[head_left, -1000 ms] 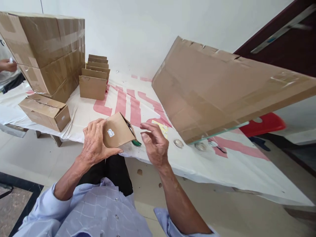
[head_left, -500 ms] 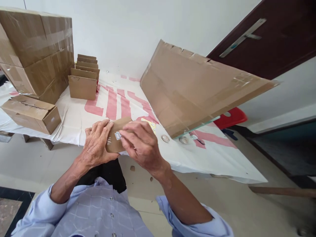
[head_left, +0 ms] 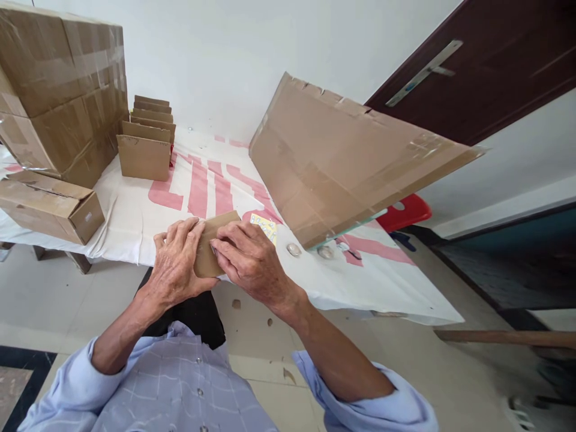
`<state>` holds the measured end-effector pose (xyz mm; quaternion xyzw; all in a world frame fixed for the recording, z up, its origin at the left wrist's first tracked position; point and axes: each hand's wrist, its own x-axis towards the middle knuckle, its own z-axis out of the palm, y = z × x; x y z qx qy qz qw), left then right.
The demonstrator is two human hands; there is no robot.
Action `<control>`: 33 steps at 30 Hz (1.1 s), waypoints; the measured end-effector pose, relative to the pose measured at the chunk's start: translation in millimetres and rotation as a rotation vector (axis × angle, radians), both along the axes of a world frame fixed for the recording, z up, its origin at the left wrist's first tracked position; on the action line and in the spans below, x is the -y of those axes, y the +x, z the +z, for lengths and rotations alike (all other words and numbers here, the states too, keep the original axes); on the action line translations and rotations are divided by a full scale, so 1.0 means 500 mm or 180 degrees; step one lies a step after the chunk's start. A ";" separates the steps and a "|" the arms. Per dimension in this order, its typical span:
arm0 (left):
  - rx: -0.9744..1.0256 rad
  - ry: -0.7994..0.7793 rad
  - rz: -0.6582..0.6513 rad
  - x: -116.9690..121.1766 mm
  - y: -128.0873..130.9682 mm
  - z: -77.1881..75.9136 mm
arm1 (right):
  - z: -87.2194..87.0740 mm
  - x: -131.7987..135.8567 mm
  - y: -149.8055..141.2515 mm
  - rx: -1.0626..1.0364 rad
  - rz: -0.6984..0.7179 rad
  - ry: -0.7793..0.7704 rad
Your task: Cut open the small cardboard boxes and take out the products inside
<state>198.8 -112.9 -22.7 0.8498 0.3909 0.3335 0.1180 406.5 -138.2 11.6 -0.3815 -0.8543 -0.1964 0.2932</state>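
My left hand [head_left: 177, 259] is wrapped round one side of a small brown cardboard box [head_left: 207, 259], thumb along its lower edge and fingers over its top. The box is tilted at the front edge of the table. My right hand [head_left: 252, 258] is closed, its bunched fingertips pressed on the box's upper face. These fingertips cover the spot where a small white label showed earlier, so the label is hidden. Just behind my right hand lies a yellow sheet of stickers [head_left: 264, 227]. Right of it are two round clear rolls, the nearer roll [head_left: 294, 249] and the farther roll [head_left: 326, 252].
A white cloth with red print covers the table [head_left: 360, 285]. Large taped cartons [head_left: 67, 90] stand at the left, with a long box [head_left: 51, 207] before them. Open-flapped boxes [head_left: 144, 157] stand in a row behind. A big cardboard panel [head_left: 346, 162] leans at the right, near a red stool [head_left: 407, 213].
My right hand has moved left onto the box and its fingertips now cover the label. The box has turned in my left hand. The view has shifted right.
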 end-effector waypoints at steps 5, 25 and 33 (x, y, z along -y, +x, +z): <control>0.0014 0.0016 0.0023 0.002 0.001 -0.002 | -0.001 -0.001 -0.005 0.0142 -0.0105 0.0169; 0.0004 0.0109 0.0202 0.013 0.004 -0.004 | -0.018 -0.016 -0.014 0.0041 -0.0155 0.0055; -0.0026 0.0131 0.0231 0.020 0.003 -0.002 | -0.012 -0.015 -0.026 0.0004 -0.0122 0.0185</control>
